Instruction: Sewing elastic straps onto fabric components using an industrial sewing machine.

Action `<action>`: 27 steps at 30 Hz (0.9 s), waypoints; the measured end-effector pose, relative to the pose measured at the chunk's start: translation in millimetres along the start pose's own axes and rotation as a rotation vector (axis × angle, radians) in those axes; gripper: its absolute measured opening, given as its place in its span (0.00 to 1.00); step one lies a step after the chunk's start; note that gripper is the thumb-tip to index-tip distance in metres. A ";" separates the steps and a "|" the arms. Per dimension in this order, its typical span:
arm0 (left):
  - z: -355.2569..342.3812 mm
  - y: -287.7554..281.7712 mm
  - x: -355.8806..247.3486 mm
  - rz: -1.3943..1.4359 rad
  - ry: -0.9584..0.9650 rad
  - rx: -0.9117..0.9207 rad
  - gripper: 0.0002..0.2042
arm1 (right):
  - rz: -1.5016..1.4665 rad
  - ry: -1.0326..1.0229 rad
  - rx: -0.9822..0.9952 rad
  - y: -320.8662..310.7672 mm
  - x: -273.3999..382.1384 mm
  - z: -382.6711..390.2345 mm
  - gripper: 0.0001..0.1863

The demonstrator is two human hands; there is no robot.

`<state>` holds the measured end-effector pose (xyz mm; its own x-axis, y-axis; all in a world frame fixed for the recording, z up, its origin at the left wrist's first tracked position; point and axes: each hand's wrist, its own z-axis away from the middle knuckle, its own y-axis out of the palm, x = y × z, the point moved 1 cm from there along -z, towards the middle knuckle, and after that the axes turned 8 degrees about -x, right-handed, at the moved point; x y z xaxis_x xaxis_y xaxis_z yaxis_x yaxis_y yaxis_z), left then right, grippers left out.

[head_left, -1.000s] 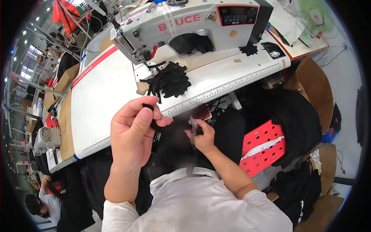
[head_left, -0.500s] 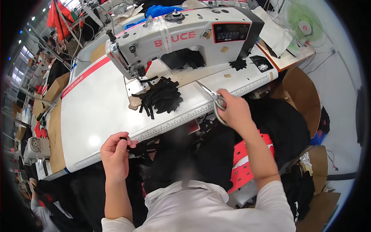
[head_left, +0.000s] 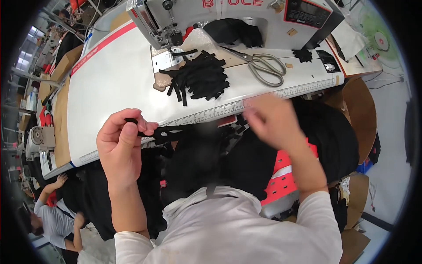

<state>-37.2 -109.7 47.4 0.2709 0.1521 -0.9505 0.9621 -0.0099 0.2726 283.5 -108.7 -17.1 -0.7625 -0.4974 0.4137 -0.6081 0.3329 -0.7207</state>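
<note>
L hand (head_left: 121,143) pinched narrow black fabric strip (head_left: 162,134), long axis R twd blurred R hand (head_left: 274,121), whose grip couldn't be told

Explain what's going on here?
A person's left hand pinches a black fabric strip at the table's front edge. The right hand, motion-blurred, shows nothing in its grasp. The scissors lie on the table, right of a pile of black strips in front of the sewing machine.
</note>
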 end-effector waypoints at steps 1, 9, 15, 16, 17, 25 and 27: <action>0.8 3.7 -1.7 -0.002 -0.005 0.003 0.10 | -0.067 -0.042 0.032 7.5 16.8 17.2 0.14; 2.2 33.8 -4.9 -0.038 0.033 0.077 0.13 | -0.226 0.253 0.147 153.7 19.1 118.0 0.24; 7.4 38.4 -11.4 -0.058 0.047 0.097 0.12 | -0.230 0.375 -0.070 116.1 -20.4 89.4 0.17; 9.8 40.5 -9.9 -0.047 0.029 0.117 0.11 | -0.170 0.399 -0.119 124.4 -29.1 86.0 0.17; 12.2 41.4 -7.9 -0.045 0.026 0.122 0.11 | -0.096 0.452 0.016 141.8 -32.0 85.3 0.16; 24.2 4.7 11.2 -0.081 -0.027 -0.057 0.07 | -0.665 0.344 0.241 75.2 -52.5 88.4 0.08; 24.6 1.2 27.5 -0.040 -0.073 -0.172 0.07 | -0.728 0.448 0.191 52.1 -55.6 96.1 0.07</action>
<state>-27.8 -129.8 17.9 0.2402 0.0766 -0.9677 0.9541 0.1650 0.2499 315.4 -140.6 -131.0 -0.2384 -0.1591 0.9580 -0.9609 -0.1046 -0.2565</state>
